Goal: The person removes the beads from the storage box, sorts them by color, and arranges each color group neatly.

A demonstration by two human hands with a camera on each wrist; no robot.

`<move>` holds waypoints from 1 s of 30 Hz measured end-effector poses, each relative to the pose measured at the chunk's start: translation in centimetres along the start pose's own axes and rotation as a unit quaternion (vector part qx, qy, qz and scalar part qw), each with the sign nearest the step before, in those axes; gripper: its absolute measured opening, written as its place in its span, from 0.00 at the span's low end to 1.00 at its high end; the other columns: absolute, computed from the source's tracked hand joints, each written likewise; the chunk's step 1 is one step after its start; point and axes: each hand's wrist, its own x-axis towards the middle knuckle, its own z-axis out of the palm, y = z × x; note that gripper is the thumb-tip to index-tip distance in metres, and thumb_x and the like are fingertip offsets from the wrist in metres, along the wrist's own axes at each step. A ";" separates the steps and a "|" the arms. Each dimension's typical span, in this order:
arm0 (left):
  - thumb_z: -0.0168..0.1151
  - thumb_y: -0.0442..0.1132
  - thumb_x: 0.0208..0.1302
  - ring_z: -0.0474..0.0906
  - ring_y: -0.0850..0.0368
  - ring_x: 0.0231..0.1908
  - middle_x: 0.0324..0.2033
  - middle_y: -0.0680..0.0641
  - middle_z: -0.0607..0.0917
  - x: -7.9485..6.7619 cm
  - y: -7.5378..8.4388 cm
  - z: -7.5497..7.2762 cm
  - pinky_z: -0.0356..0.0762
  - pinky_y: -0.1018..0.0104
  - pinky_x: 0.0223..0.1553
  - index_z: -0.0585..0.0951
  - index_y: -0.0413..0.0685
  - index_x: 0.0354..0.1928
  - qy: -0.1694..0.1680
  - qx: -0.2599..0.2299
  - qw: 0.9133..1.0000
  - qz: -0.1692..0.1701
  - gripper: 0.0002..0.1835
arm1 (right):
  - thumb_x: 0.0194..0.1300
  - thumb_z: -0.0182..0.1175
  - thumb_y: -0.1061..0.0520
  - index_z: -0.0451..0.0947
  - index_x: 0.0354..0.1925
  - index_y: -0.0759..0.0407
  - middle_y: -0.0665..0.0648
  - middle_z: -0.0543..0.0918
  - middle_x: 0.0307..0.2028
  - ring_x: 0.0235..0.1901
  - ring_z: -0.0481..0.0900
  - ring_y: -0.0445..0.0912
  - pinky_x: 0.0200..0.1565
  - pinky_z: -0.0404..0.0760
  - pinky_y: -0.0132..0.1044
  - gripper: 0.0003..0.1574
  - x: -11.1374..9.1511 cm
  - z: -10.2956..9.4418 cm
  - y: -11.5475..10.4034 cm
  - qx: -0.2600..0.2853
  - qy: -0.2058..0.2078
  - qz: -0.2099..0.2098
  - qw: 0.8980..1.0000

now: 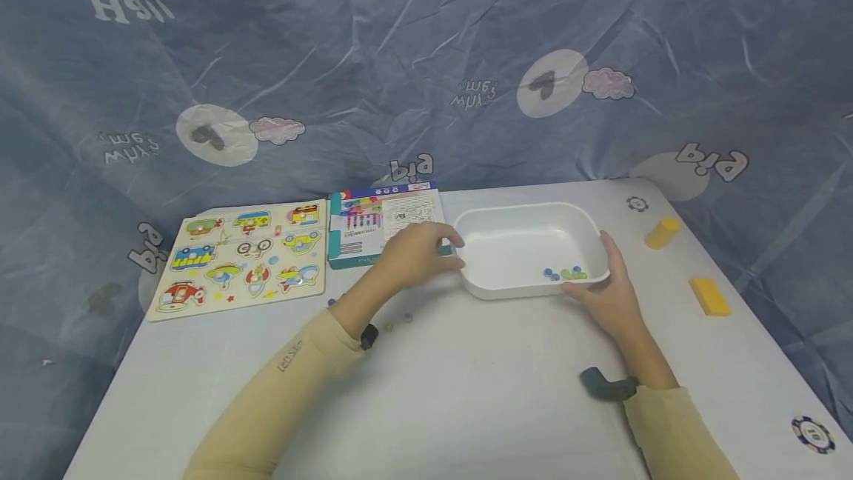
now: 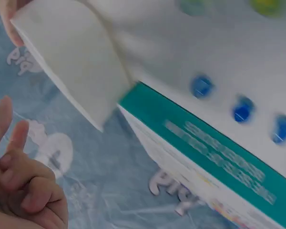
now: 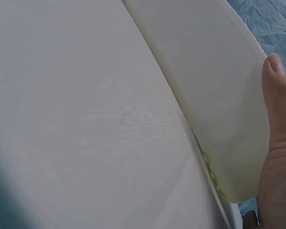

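Observation:
A white rectangular tray (image 1: 526, 243) has its near right corner held by my right hand (image 1: 616, 295), thumb on the near rim and fingers round the right end. Several blue and green marbles (image 1: 566, 273) lie inside it, near that corner. In the right wrist view, the thumb (image 3: 280, 105) presses the tray's outer wall (image 3: 214, 95). My left hand (image 1: 420, 252) is close to the tray's left end, thumb and index finger apart. The left wrist view shows a gap between this hand (image 2: 28, 186) and the tray (image 2: 76, 62), with nothing held.
Behind my left hand lies a teal toy box (image 1: 353, 243), and further left a vehicle puzzle board (image 1: 246, 254). Loose green marbles (image 1: 389, 327) and blue marbles (image 2: 201, 86) are on the table near my left forearm. A yellow cylinder (image 1: 663, 233) and yellow block (image 1: 709, 297) are at right.

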 end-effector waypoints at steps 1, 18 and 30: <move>0.69 0.51 0.54 0.72 0.59 0.28 0.28 0.54 0.80 0.3 0.6 0.3 0.70 0.67 0.28 0.82 0.60 0.47 0.000 -0.008 1.000 0.013 0.17 | 0.46 0.74 0.44 0.31 0.72 0.29 0.47 0.40 0.75 0.75 0.39 0.55 0.70 0.41 0.60 0.73 0.0 0.0 0.1 -0.001 0.000 0.000 1.000; 0.71 0.48 0.52 0.78 0.63 0.38 0.35 0.56 0.82 7.0 5.0 7.8 0.76 0.69 0.45 0.78 0.56 0.53 -0.079 -0.025 0.996 0.031 0.24 | 0.48 0.73 0.43 0.31 0.72 0.27 0.46 0.41 0.75 0.74 0.41 0.56 0.70 0.43 0.60 0.71 -0.1 0.1 0.3 -0.002 -0.004 0.000 1.000; 0.68 0.40 0.55 0.78 0.64 0.41 0.39 0.56 0.84 9.5 5.9 10.8 0.75 0.67 0.50 0.81 0.57 0.50 -0.112 -0.064 0.991 0.020 0.18 | 0.47 0.74 0.44 0.32 0.72 0.27 0.46 0.41 0.75 0.74 0.42 0.56 0.70 0.45 0.60 0.72 -0.1 -0.1 0.2 -0.007 -0.001 -0.001 1.000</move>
